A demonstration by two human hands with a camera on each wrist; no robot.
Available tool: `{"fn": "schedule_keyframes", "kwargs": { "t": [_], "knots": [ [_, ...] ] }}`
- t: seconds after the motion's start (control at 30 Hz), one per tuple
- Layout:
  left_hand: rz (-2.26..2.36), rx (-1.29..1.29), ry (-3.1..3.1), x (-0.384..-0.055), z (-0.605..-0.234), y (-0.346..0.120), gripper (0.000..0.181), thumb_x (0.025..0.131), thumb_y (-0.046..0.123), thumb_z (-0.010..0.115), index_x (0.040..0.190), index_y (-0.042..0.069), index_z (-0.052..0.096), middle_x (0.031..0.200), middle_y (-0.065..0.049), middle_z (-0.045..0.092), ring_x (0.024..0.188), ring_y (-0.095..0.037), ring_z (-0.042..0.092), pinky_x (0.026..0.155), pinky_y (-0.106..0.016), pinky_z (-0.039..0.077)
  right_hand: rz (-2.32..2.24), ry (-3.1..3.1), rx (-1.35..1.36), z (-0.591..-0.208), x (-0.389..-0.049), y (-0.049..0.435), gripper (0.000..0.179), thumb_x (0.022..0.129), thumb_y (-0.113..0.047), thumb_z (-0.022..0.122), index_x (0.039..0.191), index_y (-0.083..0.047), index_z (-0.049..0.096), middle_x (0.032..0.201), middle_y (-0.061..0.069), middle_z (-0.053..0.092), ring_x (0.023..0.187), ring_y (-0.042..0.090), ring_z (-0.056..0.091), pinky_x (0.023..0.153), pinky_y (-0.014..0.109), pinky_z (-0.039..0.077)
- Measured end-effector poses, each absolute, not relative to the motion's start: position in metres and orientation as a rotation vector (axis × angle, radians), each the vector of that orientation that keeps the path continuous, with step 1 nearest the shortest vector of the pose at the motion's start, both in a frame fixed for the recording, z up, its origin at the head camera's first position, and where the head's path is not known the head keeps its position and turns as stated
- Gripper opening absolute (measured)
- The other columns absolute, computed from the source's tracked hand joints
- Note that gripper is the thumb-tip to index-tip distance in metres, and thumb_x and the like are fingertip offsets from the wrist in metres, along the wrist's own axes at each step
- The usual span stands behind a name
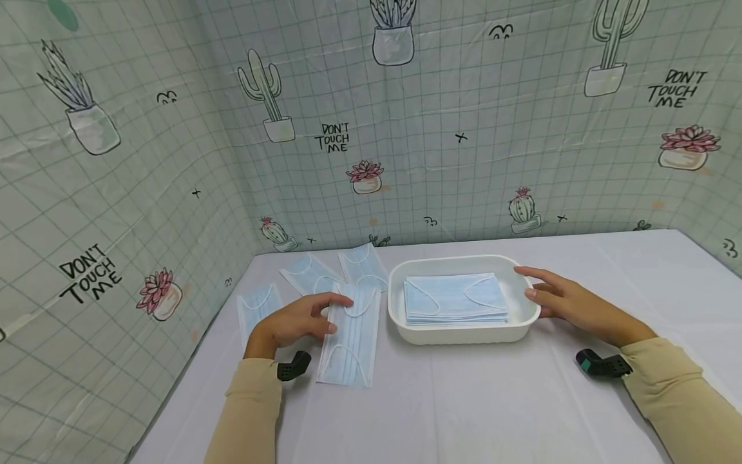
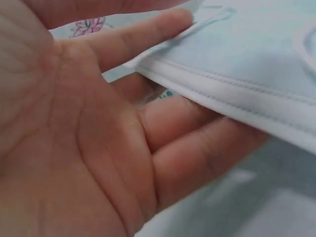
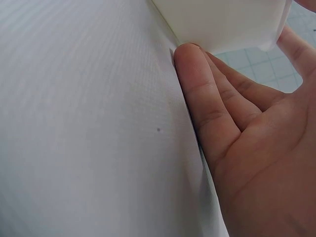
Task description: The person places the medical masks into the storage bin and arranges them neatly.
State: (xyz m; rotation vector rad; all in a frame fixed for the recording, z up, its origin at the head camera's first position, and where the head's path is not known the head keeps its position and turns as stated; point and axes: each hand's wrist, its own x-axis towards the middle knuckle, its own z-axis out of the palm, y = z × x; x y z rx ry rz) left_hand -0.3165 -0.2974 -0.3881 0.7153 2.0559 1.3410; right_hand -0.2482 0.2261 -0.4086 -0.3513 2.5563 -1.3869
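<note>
My left hand (image 1: 299, 318) holds a pale blue face mask (image 1: 351, 341) by its left edge. In the left wrist view, one finger lies over the mask (image 2: 237, 79) and other fingers (image 2: 182, 118) reach beneath it. Right of it stands a white plastic tray (image 1: 464, 333) containing a stack of face masks (image 1: 455, 299), white ear loops on top. At the tray's right end, my right hand (image 1: 570, 306) grips the rim. The right wrist view has fingers (image 3: 197, 74) low against the tray's outer wall (image 3: 222, 24), near the tabletop.
Three more face masks lie loose behind and left of my left hand: one at the left (image 1: 255, 306), one farther back (image 1: 313, 270) and one near the tray (image 1: 365, 263). A white cloth (image 1: 464, 406) covers the table. Cactus-printed fabric (image 1: 452, 180) hangs behind and at both sides.
</note>
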Motion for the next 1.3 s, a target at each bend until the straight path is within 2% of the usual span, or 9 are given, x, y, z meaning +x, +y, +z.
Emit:
{"fn": "schedule_keyframes", "kwargs": {
  "t": [0.3, 0.4, 0.5, 0.6, 0.7, 0.87, 1.1, 1.3],
  "knots": [
    [1.41, 0.696, 2.057, -0.315, -0.386, -0.294, 0.061, 0.09, 0.011, 0.067, 0.148, 0.011, 0.047, 0.13, -0.015, 0.054, 0.102, -0.027, 0.06, 0.082, -0.037, 0.055, -1.423, 2.547, -0.374, -0.409, -0.248, 0.226, 0.061, 0.107, -0.037, 0.047, 0.161, -0.025, 0.021, 0.149, 0.026, 0.043, 0.111, 0.025, 0.064, 0.087, 0.025, 0.049],
    [1.41, 0.674, 2.103, -0.315, -0.386, -0.294, 0.063, 0.09, 0.016, 0.069, 0.149, 0.015, 0.048, 0.138, -0.013, 0.051, 0.106, -0.027, 0.058, 0.084, -0.037, 0.053, -1.403, 2.563, -0.374, -0.409, -0.249, 0.227, 0.061, 0.107, -0.038, 0.046, 0.161, -0.026, 0.021, 0.149, 0.026, 0.043, 0.111, 0.025, 0.064, 0.087, 0.025, 0.049],
    [1.449, 0.677, 2.109, -0.317, -0.386, -0.293, 0.062, 0.091, 0.018, 0.068, 0.149, 0.016, 0.048, 0.15, -0.009, 0.041, 0.112, -0.028, 0.055, 0.087, -0.04, 0.053, -1.375, 2.582, -0.366, -0.408, -0.249, 0.227, 0.061, 0.107, -0.04, 0.046, 0.161, -0.027, 0.02, 0.15, 0.026, 0.043, 0.11, 0.024, 0.064, 0.086, 0.027, 0.049],
    [1.531, 0.674, 2.063, -0.318, -0.386, -0.291, 0.057, 0.095, 0.018, 0.063, 0.149, 0.014, 0.047, 0.156, -0.008, 0.034, 0.117, -0.027, 0.052, 0.088, -0.043, 0.053, -1.367, 2.591, -0.364, -0.408, -0.249, 0.227, 0.061, 0.107, -0.04, 0.046, 0.161, -0.027, 0.02, 0.149, 0.025, 0.044, 0.108, 0.024, 0.064, 0.086, 0.029, 0.049],
    [1.628, 0.659, 2.011, -0.317, -0.386, -0.288, 0.05, 0.1, 0.02, 0.056, 0.148, 0.01, 0.048, 0.153, -0.009, 0.037, 0.116, -0.026, 0.053, 0.087, -0.044, 0.053, -1.373, 2.586, -0.361, -0.408, -0.248, 0.226, 0.061, 0.107, -0.04, 0.046, 0.161, -0.027, 0.021, 0.149, 0.025, 0.044, 0.107, 0.023, 0.065, 0.086, 0.029, 0.048],
    [1.768, 0.656, 1.981, -0.315, -0.385, -0.28, 0.049, 0.101, 0.02, 0.051, 0.147, 0.003, 0.048, 0.15, -0.011, 0.041, 0.11, -0.025, 0.053, 0.079, -0.036, 0.052, -1.384, 2.579, -0.351, -0.408, -0.247, 0.225, 0.061, 0.107, -0.04, 0.046, 0.161, -0.026, 0.021, 0.148, 0.024, 0.044, 0.106, 0.024, 0.065, 0.087, 0.03, 0.048],
    [1.807, 0.646, 2.042, -0.315, -0.388, -0.268, 0.053, 0.096, 0.009, 0.061, 0.147, 0.005, 0.048, 0.151, -0.011, 0.038, 0.105, -0.022, 0.052, 0.066, -0.025, 0.047, -1.43, 2.539, -0.354, -0.409, -0.247, 0.224, 0.062, 0.107, -0.037, 0.047, 0.161, -0.023, 0.021, 0.15, 0.026, 0.039, 0.106, 0.025, 0.066, 0.087, 0.027, 0.048],
    [1.822, 0.646, 2.06, -0.315, -0.385, -0.261, 0.057, 0.094, 0.005, 0.064, 0.148, 0.005, 0.047, 0.156, -0.011, 0.031, 0.106, -0.023, 0.053, 0.073, -0.025, 0.05, -1.429, 2.545, -0.359, -0.408, -0.247, 0.225, 0.061, 0.107, -0.038, 0.047, 0.161, -0.025, 0.021, 0.15, 0.025, 0.04, 0.106, 0.024, 0.066, 0.086, 0.026, 0.049]
  ]
}}
